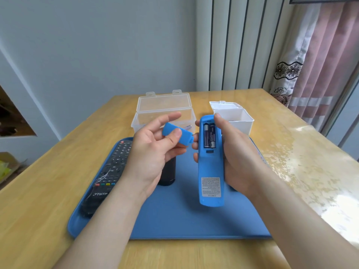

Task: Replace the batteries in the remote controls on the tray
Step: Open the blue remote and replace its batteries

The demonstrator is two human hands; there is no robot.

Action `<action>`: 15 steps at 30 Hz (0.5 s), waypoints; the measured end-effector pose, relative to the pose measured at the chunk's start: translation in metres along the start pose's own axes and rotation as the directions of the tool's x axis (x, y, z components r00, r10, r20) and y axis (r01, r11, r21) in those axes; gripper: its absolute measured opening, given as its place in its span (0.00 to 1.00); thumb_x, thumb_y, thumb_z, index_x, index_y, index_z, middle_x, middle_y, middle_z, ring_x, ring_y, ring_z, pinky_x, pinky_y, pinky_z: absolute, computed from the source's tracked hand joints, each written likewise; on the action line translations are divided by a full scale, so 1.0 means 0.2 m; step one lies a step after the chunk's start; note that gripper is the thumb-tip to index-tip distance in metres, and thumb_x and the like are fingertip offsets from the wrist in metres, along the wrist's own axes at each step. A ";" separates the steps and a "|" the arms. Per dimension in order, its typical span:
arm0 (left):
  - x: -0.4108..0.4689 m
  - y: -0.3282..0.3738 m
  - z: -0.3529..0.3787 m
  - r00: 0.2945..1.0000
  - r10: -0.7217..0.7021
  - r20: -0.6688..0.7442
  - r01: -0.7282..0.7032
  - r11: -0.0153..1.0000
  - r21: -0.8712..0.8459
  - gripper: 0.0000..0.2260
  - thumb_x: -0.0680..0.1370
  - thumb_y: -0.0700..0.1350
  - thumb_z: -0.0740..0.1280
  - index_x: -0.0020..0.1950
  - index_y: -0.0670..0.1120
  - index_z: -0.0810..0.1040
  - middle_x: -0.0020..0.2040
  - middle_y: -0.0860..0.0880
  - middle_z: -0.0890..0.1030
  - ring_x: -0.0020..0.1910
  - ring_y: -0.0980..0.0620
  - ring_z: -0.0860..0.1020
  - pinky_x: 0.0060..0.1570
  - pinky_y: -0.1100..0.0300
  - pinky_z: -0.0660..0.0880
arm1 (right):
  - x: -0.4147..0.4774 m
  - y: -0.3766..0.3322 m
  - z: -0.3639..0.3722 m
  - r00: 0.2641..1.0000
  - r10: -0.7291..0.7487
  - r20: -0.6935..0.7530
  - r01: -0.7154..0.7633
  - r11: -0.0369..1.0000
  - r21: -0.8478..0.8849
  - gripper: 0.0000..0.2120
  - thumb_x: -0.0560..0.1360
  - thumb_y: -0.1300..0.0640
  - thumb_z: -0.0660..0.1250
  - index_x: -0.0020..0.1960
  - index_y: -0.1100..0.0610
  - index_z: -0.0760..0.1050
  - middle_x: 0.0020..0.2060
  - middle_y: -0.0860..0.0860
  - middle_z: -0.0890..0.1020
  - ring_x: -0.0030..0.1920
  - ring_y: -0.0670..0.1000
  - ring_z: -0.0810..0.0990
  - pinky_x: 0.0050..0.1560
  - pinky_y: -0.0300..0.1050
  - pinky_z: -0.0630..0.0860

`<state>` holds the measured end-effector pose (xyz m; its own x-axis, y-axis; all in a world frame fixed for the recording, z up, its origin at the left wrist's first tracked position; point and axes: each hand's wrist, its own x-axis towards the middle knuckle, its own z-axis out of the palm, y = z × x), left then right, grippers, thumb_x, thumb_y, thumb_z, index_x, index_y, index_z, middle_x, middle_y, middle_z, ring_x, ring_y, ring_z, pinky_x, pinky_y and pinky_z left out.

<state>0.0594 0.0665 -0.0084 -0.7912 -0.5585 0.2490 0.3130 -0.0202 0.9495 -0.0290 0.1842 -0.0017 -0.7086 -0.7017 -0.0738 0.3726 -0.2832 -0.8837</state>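
**Clerk:** Entry one, the held piece?

**Keeper:** Slim blue plastic remote control [210,171], back face up, held above the blue rectangular tray [184,220] by the right hand [239,152]. That hand's fingers [195,146] curl round the left edge and the thumb lies along the right edge. The battery bay is open, with two dark cylindrical batteries [209,135] seated side by side in it. There is a white printed label lower on the back.

**Clerk:** Entry two?

**Keeper:** Small blue plastic battery cover [177,135], detached, just left of the open bay. The left hand [153,152] pinches it, thumb on top and curled fingers beneath, with the index finger stretched out above.

**Clerk:** Lying on the tray?

**Keeper:** Long black button-faced remote control [108,171], buttons up, along the left rim, its near end under the left forearm. Beside it is a dark rounded object [168,174], mostly hidden by the left hand. What it is cannot be told.

**Clerk:** Behind the tray?

**Keeper:** Clear plastic box with hinged lid [165,105], lid open, one silver-ended battery [188,127] visible near its right wall. To its right is a white plastic box [242,125], lid also open, contents not visible.

**Clerk:** Support?

**Keeper:** Light wooden bench [48,191], glossy on the right side. The tray lies at its near middle.
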 end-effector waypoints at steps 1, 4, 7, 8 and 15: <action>0.00 0.00 0.01 1.000 0.002 0.011 -0.002 0.999 -0.043 0.13 0.77 0.34 0.65 0.59 0.49 0.77 0.37 0.48 0.83 0.37 0.52 0.81 0.38 0.61 0.79 | 0.00 0.01 0.00 1.000 0.008 0.005 -0.008 1.000 0.012 0.18 0.81 0.47 0.60 0.57 0.61 0.78 0.36 0.56 0.81 0.34 0.52 0.79 0.35 0.45 0.79; -0.01 -0.02 0.04 0.993 0.111 -0.034 -0.106 0.987 0.118 0.12 0.76 0.36 0.69 0.54 0.50 0.76 0.37 0.51 0.83 0.34 0.53 0.80 0.34 0.62 0.76 | 0.00 0.03 0.01 0.999 -0.004 0.039 0.005 0.999 -0.034 0.13 0.78 0.54 0.67 0.57 0.62 0.77 0.41 0.57 0.81 0.37 0.54 0.79 0.36 0.45 0.79; 0.01 -0.06 0.03 0.956 0.283 -0.082 -0.236 0.902 0.360 0.09 0.72 0.42 0.74 0.45 0.54 0.76 0.39 0.56 0.80 0.35 0.55 0.76 0.37 0.60 0.75 | -0.01 0.02 0.01 0.997 -0.053 0.056 0.056 0.997 -0.049 0.11 0.75 0.63 0.69 0.57 0.62 0.76 0.37 0.56 0.80 0.32 0.53 0.77 0.33 0.43 0.78; 0.02 -0.06 0.02 0.945 0.318 -0.081 -0.252 0.861 0.442 0.08 0.71 0.46 0.74 0.42 0.55 0.77 0.41 0.56 0.79 0.36 0.54 0.76 0.38 0.60 0.75 | -0.01 0.02 0.00 0.997 -0.064 0.041 0.066 0.997 -0.037 0.12 0.74 0.64 0.70 0.57 0.61 0.76 0.35 0.56 0.80 0.29 0.52 0.77 0.31 0.42 0.77; -0.01 -0.05 0.01 0.952 0.291 0.093 -0.276 0.685 0.674 0.15 0.64 0.49 0.80 0.46 0.53 0.79 0.50 0.59 0.80 0.49 0.53 0.79 0.48 0.52 0.78 | 0.00 0.02 -0.01 0.994 -0.103 -0.022 0.101 0.991 -0.086 0.14 0.73 0.68 0.71 0.58 0.63 0.76 0.37 0.55 0.80 0.31 0.49 0.79 0.30 0.40 0.77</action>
<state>0.0558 0.0700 -0.0183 -0.7112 -0.4602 0.5314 0.0784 0.6993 0.7105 -0.0294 0.1838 -0.0071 -0.7559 -0.6547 0.0074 0.2467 -0.2953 -0.9230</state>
